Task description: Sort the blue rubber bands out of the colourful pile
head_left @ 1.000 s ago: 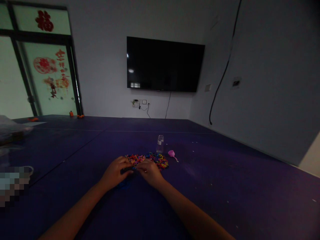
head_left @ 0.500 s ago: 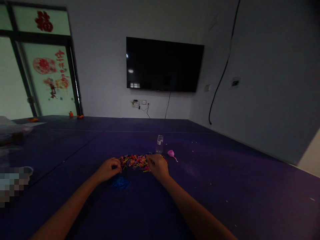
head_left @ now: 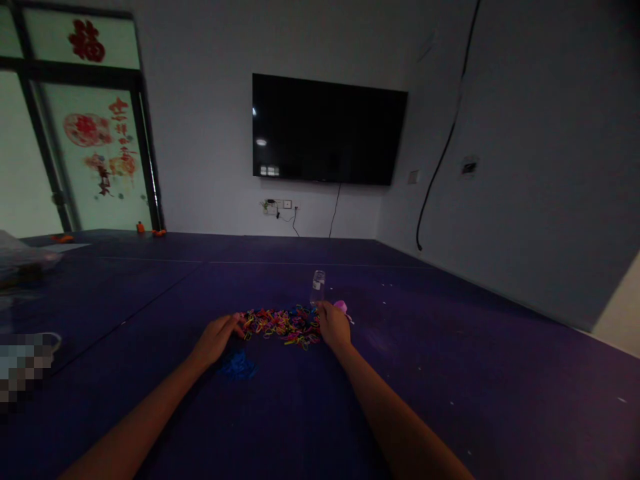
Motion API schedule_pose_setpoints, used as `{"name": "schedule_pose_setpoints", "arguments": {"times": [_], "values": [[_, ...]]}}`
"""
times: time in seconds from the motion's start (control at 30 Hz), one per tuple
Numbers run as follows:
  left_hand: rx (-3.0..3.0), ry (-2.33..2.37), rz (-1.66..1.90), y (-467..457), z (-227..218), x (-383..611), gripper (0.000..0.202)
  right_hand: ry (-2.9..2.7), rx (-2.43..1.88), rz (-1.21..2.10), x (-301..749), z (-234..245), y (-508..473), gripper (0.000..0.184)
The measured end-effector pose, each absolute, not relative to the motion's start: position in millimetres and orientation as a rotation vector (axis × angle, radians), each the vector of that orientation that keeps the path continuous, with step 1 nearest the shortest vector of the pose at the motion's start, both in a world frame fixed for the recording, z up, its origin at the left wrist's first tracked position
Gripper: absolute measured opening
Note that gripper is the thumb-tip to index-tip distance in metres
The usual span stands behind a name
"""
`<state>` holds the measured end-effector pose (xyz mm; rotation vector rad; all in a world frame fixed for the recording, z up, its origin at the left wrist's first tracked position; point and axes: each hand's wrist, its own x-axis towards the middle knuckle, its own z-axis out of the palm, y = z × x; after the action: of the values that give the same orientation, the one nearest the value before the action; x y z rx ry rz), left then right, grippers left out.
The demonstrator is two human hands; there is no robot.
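A heap of small, many-coloured elastic bands (head_left: 283,323) is spread on the dark purple table (head_left: 450,373). My left hand (head_left: 217,339) lies at the heap's left end, fingers stretched flat and touching the nearest bands. At the right end rests my right hand (head_left: 334,325), fingers laid out toward the bands and holding nothing that I can see. A separate little clump of blue bands (head_left: 239,365) sits just below my left hand. Behind the heap a small clear bottle (head_left: 317,288) stands upright, with a pink cap-like piece (head_left: 342,306) beside my right hand.
A black wall screen (head_left: 327,130) hangs on the far wall. Glass doors with red paper cut-outs (head_left: 95,147) are at the left. A clear plastic bag (head_left: 20,257) lies at the table's far left edge. The room is dim.
Both hands have drawn apart from the middle of the heap, the left going left and the right going right. The bands now lie in a wider strip between them.
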<state>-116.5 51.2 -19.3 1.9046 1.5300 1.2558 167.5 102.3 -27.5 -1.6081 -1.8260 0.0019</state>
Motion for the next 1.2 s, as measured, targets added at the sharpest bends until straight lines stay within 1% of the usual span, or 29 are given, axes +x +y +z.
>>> {"name": "schedule_pose_setpoints", "arguments": {"times": [0.07, 0.17, 0.23, 0.37, 0.47, 0.53, 0.83, 1.07, 1.2], "values": [[1.882, 1.475, 1.212, 51.9, -18.3, -114.8, 0.055, -1.873, -1.589, -0.005, 168.1, -28.3, 104.8, 0.033], [1.850, 1.365, 1.170, 51.3, -14.7, -110.4, 0.053, -1.989, -1.542, -0.016, 169.6, -29.5, 108.1, 0.042], [1.814, 1.337, 1.200, 50.2, -11.3, -108.3, 0.052, -2.080, -1.534, -0.026, 169.7, -30.5, 109.6, 0.043], [1.653, 1.428, 1.420, 49.0, -7.1, -111.4, 0.056, -2.168, -1.577, -0.063, 168.2, -32.7, 110.5, 0.036], [1.567, 1.509, 1.610, 49.7, -9.7, -116.4, 0.056, -2.164, -1.591, -0.073, 167.7, -34.1, 110.4, 0.034], [1.559, 1.550, 1.670, 50.0, -12.9, -118.0, 0.055, -2.155, -1.588, -0.070, 167.9, -34.6, 110.2, 0.033], [1.725, 1.599, 1.591, 45.6, -16.1, -114.3, 0.054, -2.108, -1.572, -0.056, 168.4, -31.7, 109.5, 0.030], [1.760, 1.628, 1.572, 45.7, -17.5, -115.0, 0.056, -2.030, -1.556, -0.032, 173.3, -29.1, 110.6, 0.036], [1.769, 1.642, 1.556, 45.2, -17.4, -114.3, 0.056, -2.031, -1.520, -0.012, 172.5, -30.3, 111.5, 0.035]]}}
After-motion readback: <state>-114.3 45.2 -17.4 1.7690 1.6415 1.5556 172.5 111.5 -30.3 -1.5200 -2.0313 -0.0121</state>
